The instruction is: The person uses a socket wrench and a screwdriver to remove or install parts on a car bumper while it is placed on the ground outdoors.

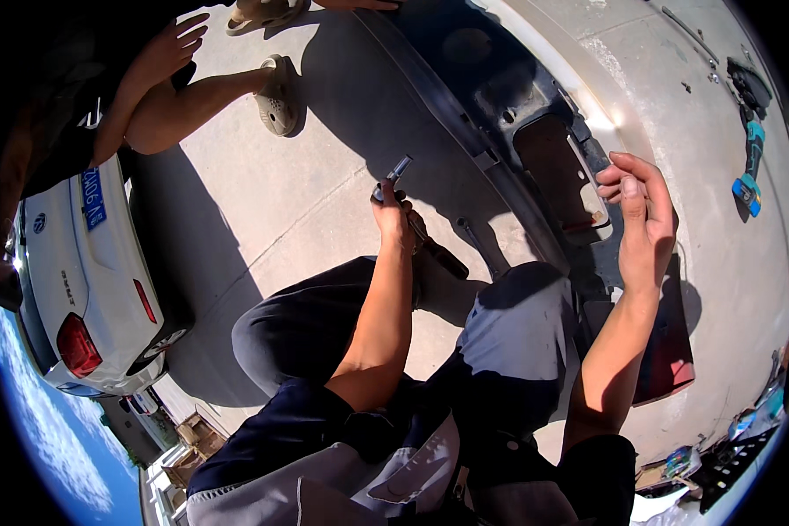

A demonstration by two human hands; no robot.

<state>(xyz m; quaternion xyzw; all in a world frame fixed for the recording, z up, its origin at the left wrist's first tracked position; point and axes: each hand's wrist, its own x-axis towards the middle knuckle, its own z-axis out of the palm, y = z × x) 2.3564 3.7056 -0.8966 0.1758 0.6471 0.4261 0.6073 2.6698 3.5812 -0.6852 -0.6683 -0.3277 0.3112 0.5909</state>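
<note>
A socket wrench (400, 168) with a shiny socket is in my left hand (394, 223), its dark handle running down past my wrist towards my shoe. The fingers are wrapped round it near its head, above the ground and in front of my knees. To the right lies a large car body panel (472, 98), dark on its inner face, with a roughly rectangular opening. My right hand (647, 223) hovers by the edge of that opening, fingers loosely bent and apart. Nothing shows in it; whether its fingertips touch the panel I cannot tell.
A teal cordless power tool (753, 145) lies on the concrete at the far right, with a metal bar (691, 33) beyond it. Another person's leg (188, 110) and clog (277, 98) are at upper left. A white car (96, 280) stands at left. Assorted items lie at lower right.
</note>
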